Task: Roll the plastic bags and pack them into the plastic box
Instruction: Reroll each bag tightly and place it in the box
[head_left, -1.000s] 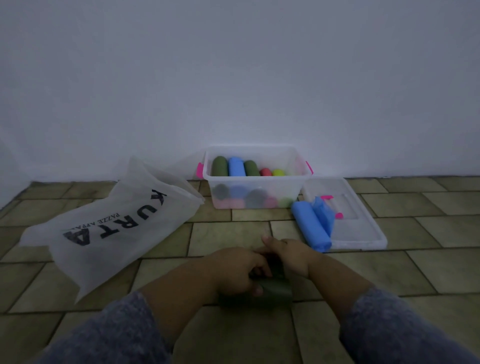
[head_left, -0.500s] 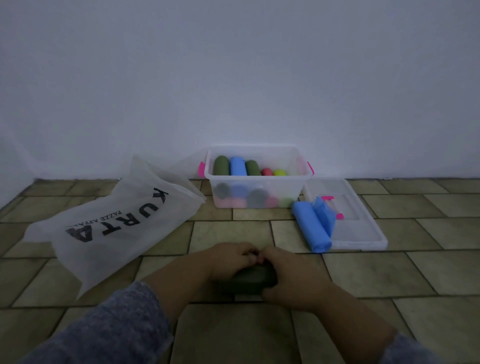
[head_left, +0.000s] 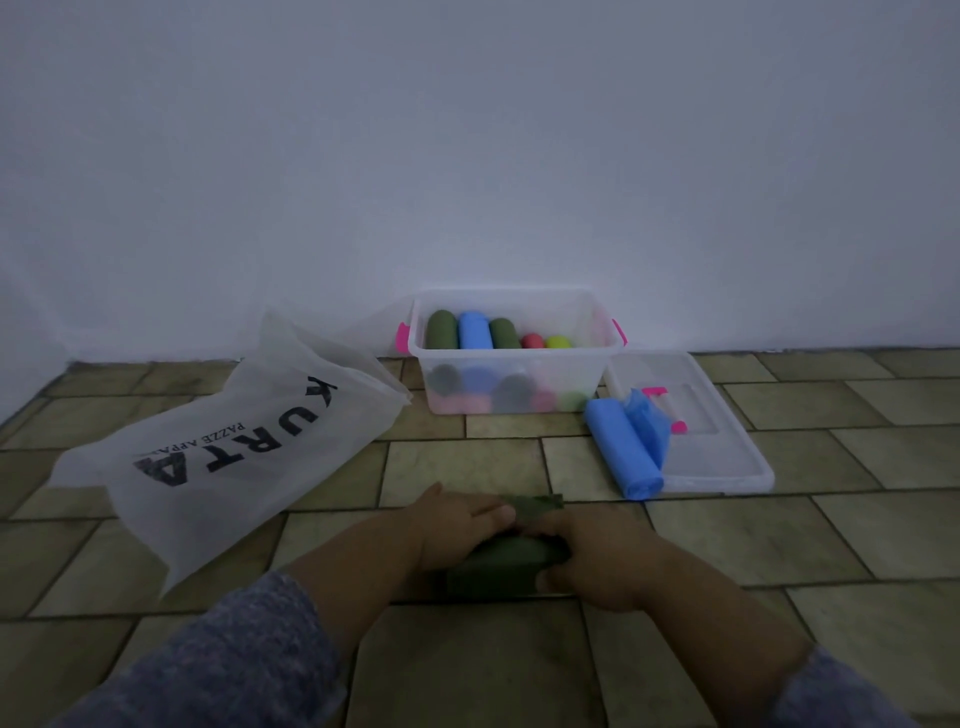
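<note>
Currently mid-roll. Green bag (head_left: 498, 564) is on the floor (head_left: 467, 665), under and between both hands, long axis left-right. Left hand (head_left: 457, 525): fingers (head_left: 493, 514) laid fairly straight across the top, pressing, not gripping. Right hand (head_left: 597, 561): fingers curled round its right end, thumb underneath. Short unrolled tail (head_left: 540, 504) shows just past the fingers on the far side, so rolling isn't done; my read is a turn or so left.

Box (head_left: 587, 374) lies straight beyond the fingers, well apart, open, with rolls (head_left: 472, 332) already inside. Lid (head_left: 727, 457) and blue roll (head_left: 621, 447) are beyond and right of the right hand, white bag (head_left: 234, 457) off to the left.

Key relation: the packed rolls lie front-to-back and this one lies crosswise, so it likely needs a quarter turn before going in. Neither hand is clearly nearer the box; the right has the grip, so it's the likely carrier. Risk: tail springs loose on lift.
</note>
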